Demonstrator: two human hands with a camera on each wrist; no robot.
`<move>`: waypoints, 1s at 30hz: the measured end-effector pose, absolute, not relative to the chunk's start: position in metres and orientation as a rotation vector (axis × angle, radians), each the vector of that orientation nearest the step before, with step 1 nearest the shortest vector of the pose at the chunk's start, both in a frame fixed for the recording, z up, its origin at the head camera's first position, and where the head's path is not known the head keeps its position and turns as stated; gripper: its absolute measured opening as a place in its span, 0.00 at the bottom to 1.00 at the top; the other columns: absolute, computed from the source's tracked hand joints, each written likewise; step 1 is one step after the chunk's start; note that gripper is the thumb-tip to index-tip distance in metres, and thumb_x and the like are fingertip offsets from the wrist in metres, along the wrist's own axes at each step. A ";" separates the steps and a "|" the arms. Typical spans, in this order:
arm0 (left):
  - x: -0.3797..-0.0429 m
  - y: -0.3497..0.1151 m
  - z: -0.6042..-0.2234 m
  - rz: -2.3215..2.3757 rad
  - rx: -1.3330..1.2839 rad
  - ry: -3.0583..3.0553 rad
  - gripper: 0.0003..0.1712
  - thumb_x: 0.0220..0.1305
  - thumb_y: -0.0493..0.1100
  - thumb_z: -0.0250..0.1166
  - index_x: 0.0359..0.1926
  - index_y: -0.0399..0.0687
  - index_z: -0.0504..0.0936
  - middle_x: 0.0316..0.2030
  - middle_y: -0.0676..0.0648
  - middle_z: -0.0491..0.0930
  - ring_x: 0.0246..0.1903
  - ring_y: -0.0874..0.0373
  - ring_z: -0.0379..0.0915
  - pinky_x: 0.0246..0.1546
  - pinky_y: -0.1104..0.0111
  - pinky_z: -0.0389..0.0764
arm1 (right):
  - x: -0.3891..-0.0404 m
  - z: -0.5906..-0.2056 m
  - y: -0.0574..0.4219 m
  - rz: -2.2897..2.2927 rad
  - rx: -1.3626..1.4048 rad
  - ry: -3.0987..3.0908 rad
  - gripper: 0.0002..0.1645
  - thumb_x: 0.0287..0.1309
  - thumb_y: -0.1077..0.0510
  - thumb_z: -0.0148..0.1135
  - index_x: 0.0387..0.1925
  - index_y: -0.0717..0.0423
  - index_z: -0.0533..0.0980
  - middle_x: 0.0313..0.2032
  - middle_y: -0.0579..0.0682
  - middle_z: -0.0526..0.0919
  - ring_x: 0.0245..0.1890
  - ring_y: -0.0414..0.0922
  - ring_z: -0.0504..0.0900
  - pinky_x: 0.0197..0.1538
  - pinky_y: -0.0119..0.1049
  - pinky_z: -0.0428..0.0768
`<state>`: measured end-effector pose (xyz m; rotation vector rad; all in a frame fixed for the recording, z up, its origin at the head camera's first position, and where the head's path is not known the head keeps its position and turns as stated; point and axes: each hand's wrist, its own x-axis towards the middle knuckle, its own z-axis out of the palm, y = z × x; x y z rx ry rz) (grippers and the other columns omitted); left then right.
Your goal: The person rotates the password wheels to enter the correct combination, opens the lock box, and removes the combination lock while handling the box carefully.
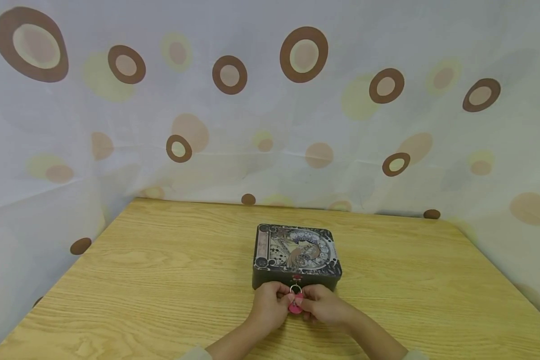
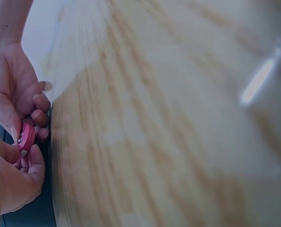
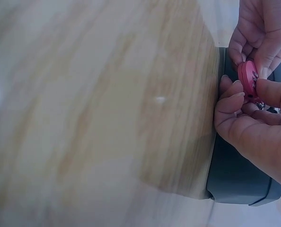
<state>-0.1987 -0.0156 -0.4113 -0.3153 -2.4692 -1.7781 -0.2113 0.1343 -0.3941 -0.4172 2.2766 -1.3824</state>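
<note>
A dark tin box (image 1: 297,250) with a decorated lid sits on the wooden table, its front toward me. At the clasp (image 1: 297,277) on its front hangs a pink padlock (image 1: 295,307) with a silver shackle. My left hand (image 1: 270,305) pinches the padlock's left side between thumb and fingers. From the other side my right hand (image 1: 326,305) pinches it too, thumb on the face. In the right wrist view the round pink padlock (image 3: 248,78) shows dark markings on its face, with fingers of both hands around it. Part of the shackle is hidden by fingers in the wrist views.
The wood-grain table (image 1: 162,270) spreads out on both sides of the box. Behind it and along the sides hangs a white cloth (image 1: 261,115) printed with brown and yellow circles.
</note>
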 end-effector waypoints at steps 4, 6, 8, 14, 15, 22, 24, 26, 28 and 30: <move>-0.199 -0.016 -0.411 -1.756 -0.322 -2.475 0.04 0.54 0.29 0.63 0.25 0.29 0.78 0.20 0.44 0.77 0.20 0.68 0.66 0.18 0.79 0.70 | -0.211 -0.393 0.134 -1.387 -0.412 2.278 0.11 0.62 0.64 0.49 0.28 0.70 0.71 0.19 0.45 0.70 0.20 0.38 0.68 0.23 0.27 0.68; -0.199 -0.016 -0.411 -1.753 -0.324 -2.477 0.04 0.54 0.29 0.63 0.25 0.29 0.78 0.20 0.44 0.77 0.20 0.68 0.66 0.18 0.79 0.70 | -0.211 -0.392 0.133 -1.387 -0.408 2.276 0.11 0.62 0.64 0.49 0.28 0.70 0.71 0.19 0.45 0.70 0.20 0.38 0.68 0.24 0.27 0.68; -0.199 -0.016 -0.411 -1.751 -0.322 -2.482 0.04 0.54 0.29 0.63 0.25 0.29 0.78 0.20 0.44 0.77 0.20 0.67 0.66 0.18 0.78 0.70 | -0.211 -0.392 0.133 -1.385 -0.403 2.276 0.11 0.62 0.64 0.48 0.28 0.70 0.71 0.19 0.45 0.71 0.20 0.38 0.68 0.24 0.27 0.67; -0.198 -0.016 -0.410 -1.777 -0.311 -2.486 0.04 0.54 0.29 0.63 0.25 0.29 0.78 0.20 0.44 0.77 0.20 0.66 0.66 0.18 0.78 0.70 | -0.211 -0.393 0.134 -1.390 -0.383 2.272 0.12 0.62 0.63 0.49 0.29 0.70 0.72 0.19 0.45 0.71 0.20 0.38 0.69 0.24 0.28 0.68; -0.199 -0.017 -0.410 -1.781 -0.310 -2.484 0.04 0.54 0.29 0.63 0.25 0.29 0.78 0.20 0.44 0.77 0.20 0.66 0.66 0.18 0.78 0.70 | -0.211 -0.393 0.134 -1.396 -0.376 2.268 0.13 0.62 0.62 0.49 0.29 0.71 0.72 0.19 0.45 0.71 0.20 0.38 0.69 0.24 0.29 0.68; -0.199 -0.017 -0.412 -1.792 -0.311 -2.477 0.05 0.54 0.29 0.63 0.25 0.29 0.79 0.19 0.44 0.77 0.19 0.67 0.66 0.17 0.77 0.70 | -0.210 -0.393 0.136 -1.458 -0.326 2.222 0.14 0.64 0.62 0.46 0.31 0.72 0.72 0.18 0.44 0.71 0.21 0.37 0.69 0.25 0.28 0.67; -0.200 -0.017 -0.412 -1.798 -0.304 -2.484 0.05 0.55 0.30 0.63 0.25 0.29 0.79 0.19 0.44 0.77 0.19 0.66 0.66 0.18 0.77 0.70 | -0.210 -0.392 0.137 -1.466 -0.315 2.218 0.15 0.64 0.61 0.46 0.32 0.72 0.72 0.18 0.44 0.71 0.21 0.37 0.69 0.25 0.28 0.67; -0.200 -0.017 -0.412 -1.802 -0.297 -2.487 0.05 0.55 0.30 0.63 0.25 0.29 0.79 0.20 0.44 0.77 0.20 0.66 0.67 0.18 0.77 0.71 | -0.210 -0.391 0.137 -1.472 -0.306 2.214 0.15 0.64 0.60 0.46 0.33 0.71 0.72 0.19 0.44 0.71 0.21 0.38 0.69 0.25 0.28 0.67; -0.199 -0.017 -0.411 -1.805 -0.292 -2.488 0.05 0.55 0.30 0.63 0.26 0.29 0.79 0.20 0.44 0.77 0.20 0.66 0.67 0.18 0.77 0.71 | -0.210 -0.391 0.138 -1.477 -0.294 2.212 0.15 0.64 0.60 0.46 0.34 0.71 0.73 0.19 0.44 0.71 0.22 0.38 0.70 0.26 0.28 0.67; -0.199 -0.017 -0.410 -1.809 -0.289 -2.485 0.05 0.55 0.30 0.63 0.26 0.29 0.79 0.20 0.44 0.77 0.20 0.66 0.67 0.18 0.77 0.71 | -0.209 -0.391 0.138 -1.480 -0.289 2.213 0.15 0.64 0.61 0.46 0.34 0.71 0.72 0.19 0.44 0.71 0.22 0.38 0.70 0.26 0.28 0.67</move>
